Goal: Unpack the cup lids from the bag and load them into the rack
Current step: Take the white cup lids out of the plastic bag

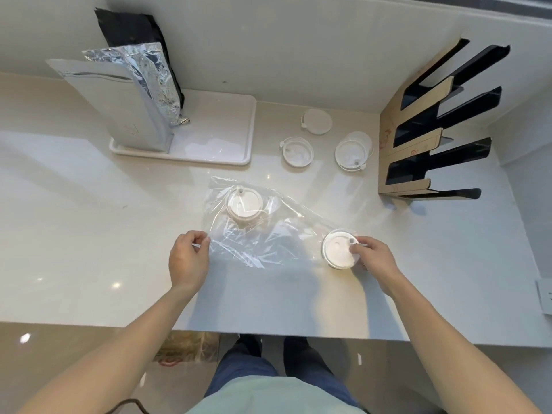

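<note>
Left hand (188, 258) pinching clear plastic bag (263, 234) edge, right hand (372, 253) gripping round white cup lid (339, 249), seemingly at bag mouth, white table (89, 234)

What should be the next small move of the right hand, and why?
Probably draw the white round plastic lid fully clear of the clear plastic bag toward the black and cardboard rack. The right hand grips it at the bag's mouth, the left hand pinches the bag's other end, and the rack's slots look empty.
</note>
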